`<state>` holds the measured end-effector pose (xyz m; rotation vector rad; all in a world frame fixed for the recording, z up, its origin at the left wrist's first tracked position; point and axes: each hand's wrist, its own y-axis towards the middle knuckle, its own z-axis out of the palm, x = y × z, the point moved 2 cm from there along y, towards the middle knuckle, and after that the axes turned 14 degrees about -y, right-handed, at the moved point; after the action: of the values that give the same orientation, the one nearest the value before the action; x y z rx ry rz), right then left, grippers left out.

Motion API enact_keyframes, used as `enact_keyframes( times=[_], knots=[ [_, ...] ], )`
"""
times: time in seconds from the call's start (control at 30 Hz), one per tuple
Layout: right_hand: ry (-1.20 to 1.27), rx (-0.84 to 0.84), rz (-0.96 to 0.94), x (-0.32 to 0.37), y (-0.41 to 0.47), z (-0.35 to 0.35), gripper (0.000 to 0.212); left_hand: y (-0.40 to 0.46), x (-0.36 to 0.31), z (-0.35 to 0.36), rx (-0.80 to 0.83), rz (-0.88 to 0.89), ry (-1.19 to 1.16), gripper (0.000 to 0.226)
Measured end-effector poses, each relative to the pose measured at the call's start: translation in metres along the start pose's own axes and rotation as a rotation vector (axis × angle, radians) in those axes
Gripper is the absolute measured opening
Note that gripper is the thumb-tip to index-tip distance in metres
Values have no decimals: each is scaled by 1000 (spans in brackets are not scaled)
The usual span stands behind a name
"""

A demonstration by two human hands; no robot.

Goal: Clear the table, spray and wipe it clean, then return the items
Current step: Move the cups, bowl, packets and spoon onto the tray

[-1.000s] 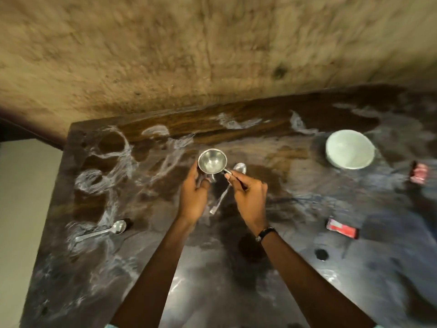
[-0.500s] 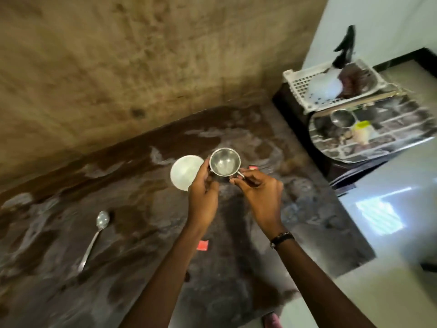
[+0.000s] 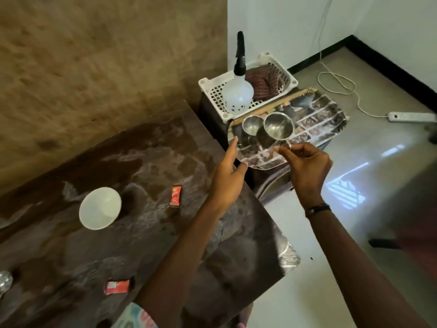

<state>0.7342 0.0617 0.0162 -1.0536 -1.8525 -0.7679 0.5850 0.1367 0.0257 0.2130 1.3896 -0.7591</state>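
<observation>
My right hand (image 3: 307, 166) pinches the handle of a steel cup (image 3: 277, 129) and holds it over a patterned mat (image 3: 319, 119) on a low side stand. A second steel cup (image 3: 252, 127) stands on that mat just to the left. My left hand (image 3: 228, 171) hovers with straight fingers at the mat's left edge and holds nothing. On the dark marble table (image 3: 146, 233) lie a white bowl (image 3: 100, 207), two red sachets (image 3: 175, 196) (image 3: 117, 286) and a spoon (image 3: 4, 284) at the far left edge.
A white plastic basket (image 3: 214, 91) behind the mat holds a white spray bottle (image 3: 237, 91) and a striped cloth (image 3: 264, 85). A power strip (image 3: 411, 116) and its cable lie on the floor at the right. A brown wall runs behind the table.
The view swung right from the table to the side stand. My right hand carried the steel cup over the mat, and my left hand let go of it and opened.
</observation>
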Motion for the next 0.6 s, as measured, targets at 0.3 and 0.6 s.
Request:
enact_keyframes(
  times=[0.3,0.6],
  knots=[
    [-123,-24,82,-35,72,32,18,31,16,-4,-28,-44,20,61],
    [-207,-21,175,-56,90,57,22,45,34,-12,-41,-65,24,61]
  ],
)
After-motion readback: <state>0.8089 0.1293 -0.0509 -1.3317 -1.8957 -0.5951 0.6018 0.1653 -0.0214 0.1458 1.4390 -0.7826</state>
